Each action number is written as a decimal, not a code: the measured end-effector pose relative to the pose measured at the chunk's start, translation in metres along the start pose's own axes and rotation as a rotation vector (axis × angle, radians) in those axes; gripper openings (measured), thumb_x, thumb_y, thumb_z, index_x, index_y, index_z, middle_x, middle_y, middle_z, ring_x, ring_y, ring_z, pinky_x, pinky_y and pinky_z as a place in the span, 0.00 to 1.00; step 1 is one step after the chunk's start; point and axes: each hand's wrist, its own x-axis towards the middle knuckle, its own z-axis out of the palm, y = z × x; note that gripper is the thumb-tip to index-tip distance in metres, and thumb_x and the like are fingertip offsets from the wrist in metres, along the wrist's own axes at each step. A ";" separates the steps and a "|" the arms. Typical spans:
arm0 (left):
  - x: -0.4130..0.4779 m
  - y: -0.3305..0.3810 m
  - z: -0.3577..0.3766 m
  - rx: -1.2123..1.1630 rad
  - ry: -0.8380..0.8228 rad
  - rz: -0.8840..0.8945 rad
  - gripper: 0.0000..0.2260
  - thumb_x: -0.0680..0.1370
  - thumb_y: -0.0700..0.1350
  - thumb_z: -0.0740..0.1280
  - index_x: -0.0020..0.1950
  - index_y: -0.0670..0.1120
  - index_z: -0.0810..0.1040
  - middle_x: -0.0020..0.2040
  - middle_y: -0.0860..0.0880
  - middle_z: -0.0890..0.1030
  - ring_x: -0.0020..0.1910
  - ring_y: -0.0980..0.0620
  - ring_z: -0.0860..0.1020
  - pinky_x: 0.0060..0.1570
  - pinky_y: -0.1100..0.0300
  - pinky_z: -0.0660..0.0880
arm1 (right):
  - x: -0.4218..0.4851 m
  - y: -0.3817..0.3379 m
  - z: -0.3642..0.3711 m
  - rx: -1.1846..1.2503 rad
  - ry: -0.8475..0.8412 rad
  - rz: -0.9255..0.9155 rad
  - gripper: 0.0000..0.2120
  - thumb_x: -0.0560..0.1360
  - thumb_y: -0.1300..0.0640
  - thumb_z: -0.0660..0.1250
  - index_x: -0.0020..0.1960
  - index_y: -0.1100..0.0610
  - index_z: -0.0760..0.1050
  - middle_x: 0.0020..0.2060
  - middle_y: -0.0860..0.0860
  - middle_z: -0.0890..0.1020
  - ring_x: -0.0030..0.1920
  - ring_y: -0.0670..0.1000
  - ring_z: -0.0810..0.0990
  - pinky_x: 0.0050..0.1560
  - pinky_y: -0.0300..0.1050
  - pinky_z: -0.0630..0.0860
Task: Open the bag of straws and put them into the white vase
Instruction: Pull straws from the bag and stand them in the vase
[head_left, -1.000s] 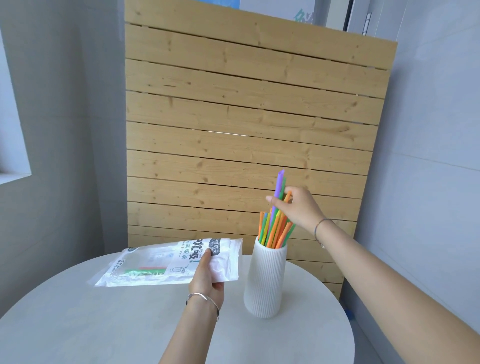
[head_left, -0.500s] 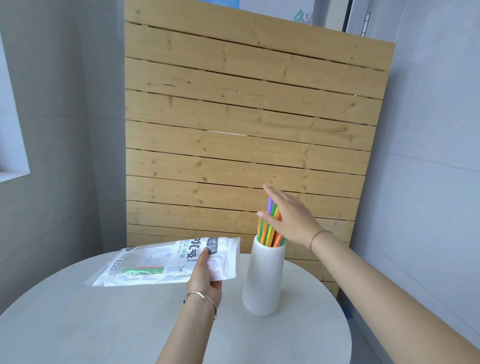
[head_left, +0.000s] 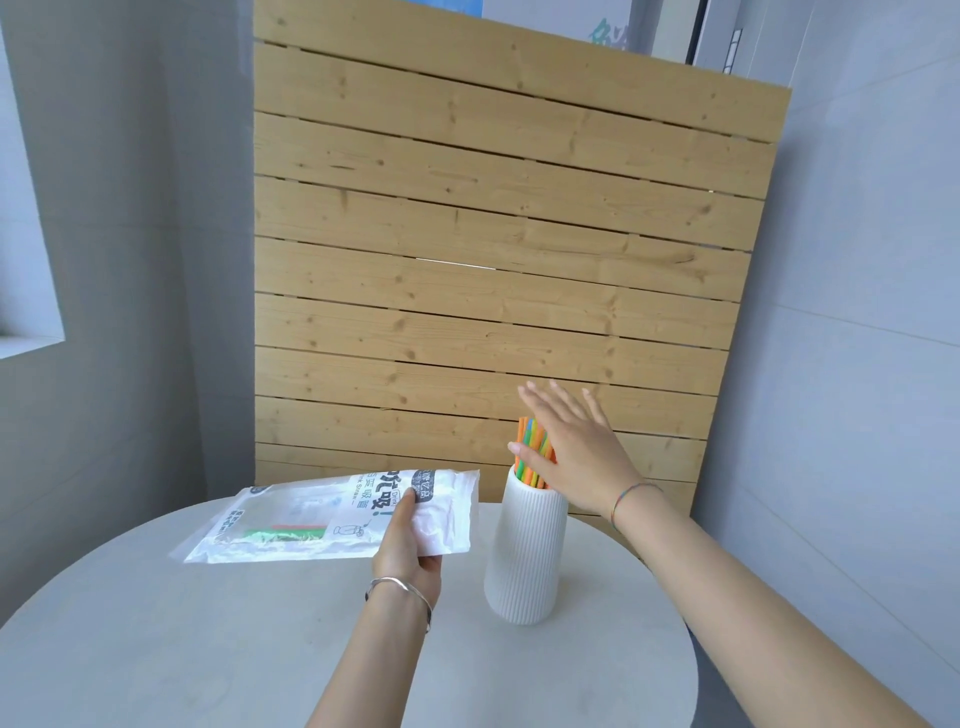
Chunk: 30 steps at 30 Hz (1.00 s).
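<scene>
Pinching the crinkly clear bag (head_left: 332, 519) (nearly empty), left hand (head_left: 408, 540); right hand (head_left: 576, 452), fingers straight, tops bright straws (head_left: 530, 449) in the ribbed white vase (head_left: 524, 561).

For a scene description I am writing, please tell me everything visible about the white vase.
The white vase is tall, matte and finely ribbed; it looks like ceramic. It widens toward the base and narrows to an open mouth. It stands upright on the round grey table, just right of the bag held by the left hand. Coloured straws stick out of its mouth. The right hand, fingers straight, is over the straws; whether it touches the rim cannot be told.
</scene>
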 end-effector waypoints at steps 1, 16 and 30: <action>0.000 0.000 0.000 0.006 0.000 0.007 0.12 0.77 0.45 0.67 0.59 0.45 0.76 0.47 0.50 0.80 0.42 0.56 0.78 0.36 0.66 0.78 | -0.003 -0.007 -0.001 0.052 0.171 -0.038 0.28 0.78 0.43 0.55 0.74 0.53 0.59 0.74 0.48 0.64 0.75 0.49 0.57 0.75 0.45 0.45; -0.010 0.025 0.000 0.593 0.096 0.441 0.12 0.69 0.49 0.75 0.46 0.45 0.78 0.44 0.47 0.82 0.45 0.46 0.79 0.45 0.56 0.75 | -0.051 -0.114 0.091 2.386 -0.197 1.147 0.21 0.79 0.46 0.56 0.58 0.61 0.74 0.55 0.60 0.79 0.60 0.62 0.77 0.58 0.58 0.76; -0.014 0.047 -0.005 0.881 -0.179 0.567 0.05 0.71 0.44 0.74 0.45 0.48 0.80 0.43 0.51 0.83 0.42 0.53 0.81 0.35 0.66 0.78 | -0.056 -0.129 0.105 2.426 -0.240 1.220 0.17 0.80 0.53 0.56 0.49 0.65 0.76 0.36 0.61 0.79 0.35 0.58 0.77 0.33 0.51 0.82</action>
